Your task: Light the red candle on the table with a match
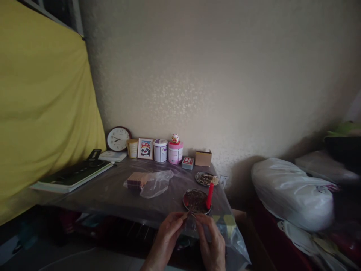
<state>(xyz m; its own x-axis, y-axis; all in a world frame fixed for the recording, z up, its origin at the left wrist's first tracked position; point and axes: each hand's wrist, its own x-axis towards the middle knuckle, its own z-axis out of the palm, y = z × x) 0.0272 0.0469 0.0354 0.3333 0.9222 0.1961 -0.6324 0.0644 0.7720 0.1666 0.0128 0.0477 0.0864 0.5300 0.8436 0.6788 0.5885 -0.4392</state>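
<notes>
Both hands meet at worktop (113, 192) edge, 6 o'clock: left hand (166, 235) & right hand (210, 241) pinch a small clear item (191, 222) btwn fingertips. Round tin (194, 200) w/ red stick (209, 195) just past, 12 o'clock.

Plastic-covered table (113, 192)
Round tin (196, 200) at its front right; clear bag (153, 182) left of it, clock (118, 138) far behind

Glossy clear plastic sheeting covers the bench (113, 192) — the round dish (188, 197) looks shiny metal, the curtain (42, 105) matt yellow cloth.
</notes>
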